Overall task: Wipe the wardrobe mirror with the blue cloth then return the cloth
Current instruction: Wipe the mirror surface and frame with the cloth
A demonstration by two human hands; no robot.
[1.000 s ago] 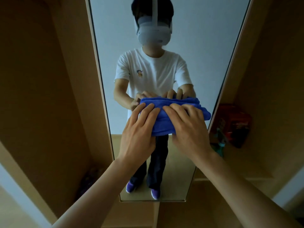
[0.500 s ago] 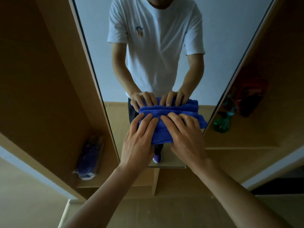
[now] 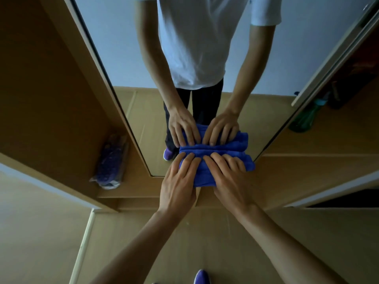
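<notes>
The folded blue cloth lies flat against the lower end of the tall wardrobe mirror, its bottom edge hanging past the mirror's bottom edge. My left hand presses on the cloth's left part with straight fingers. My right hand presses on its right part the same way. The glass reflects a person's arms, white shirt and the cloth.
Open wooden wardrobe compartments flank the mirror. A clear bag of purple stuff lies on the left shelf. A green bottle stands on the right shelf beside dark items. Wooden floor lies below, with my purple shoe at the bottom edge.
Both hands have slid the cloth down the mirror from mid-height to its bottom edge. The view has tilted downward, so the floor and my shoe now show.
</notes>
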